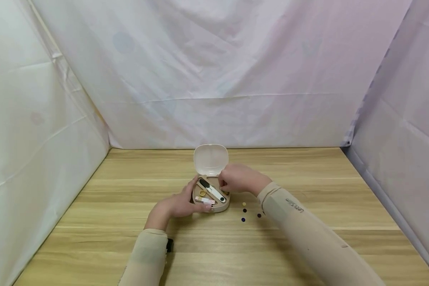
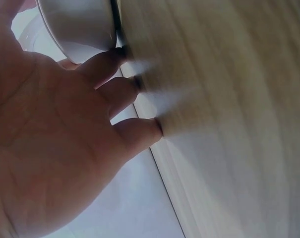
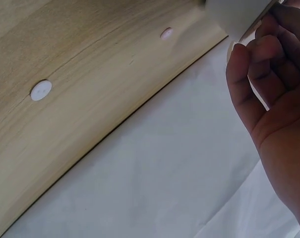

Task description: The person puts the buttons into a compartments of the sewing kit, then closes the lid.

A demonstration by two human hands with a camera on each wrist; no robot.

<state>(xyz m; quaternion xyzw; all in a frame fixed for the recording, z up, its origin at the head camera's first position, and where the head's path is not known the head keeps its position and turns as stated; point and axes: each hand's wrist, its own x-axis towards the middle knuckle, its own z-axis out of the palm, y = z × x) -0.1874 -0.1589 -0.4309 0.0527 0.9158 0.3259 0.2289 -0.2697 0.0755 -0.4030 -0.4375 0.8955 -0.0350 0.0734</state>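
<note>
A beige sewing box (image 1: 219, 209) stands on the table with its pale lid (image 1: 211, 159) raised. White thread snips (image 1: 214, 193) with a dark tip lie slantwise in it, beside a gold ring-shaped thimble (image 1: 202, 193) and a white-and-pink strip (image 1: 205, 200). My left hand (image 1: 180, 203) holds the box from its left side, thumb along the front and fingers spread beside the wall. Over the right compartment, my right hand (image 1: 240, 178) has its thumb and fingertips pinched together. A thin pale edge, like that of a button (image 3: 231, 49), shows at the thumb tip.
Several small buttons lie right of the box, among them a yellow one (image 1: 244, 204) and a blue one (image 1: 243, 219), close to the right forearm. White cloth (image 1: 214, 79) hangs behind the wooden table (image 1: 128, 190) and along both sides.
</note>
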